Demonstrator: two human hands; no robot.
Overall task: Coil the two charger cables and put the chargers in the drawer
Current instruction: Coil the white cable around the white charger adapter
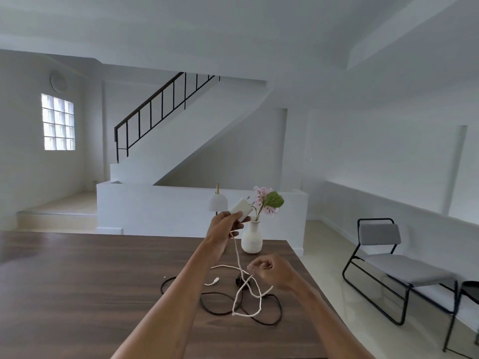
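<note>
Both hands point(225, 226) clamped: L on white charger point(241, 209), R point(272, 270) prob. its cable point(239, 257); no legible text.

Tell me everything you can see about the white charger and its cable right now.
The white charger is a small rounded block, smooth like plastic, held raised above the table in the left hand, in front of the white vase. Its white cable, seemingly braided, drops from that hand, passes by the loosely closed right hand, which seems to pinch it, and lies in loose uncoiled loops on the wood, crossing the black cable. Its free plug end rests on the tabletop.
</note>
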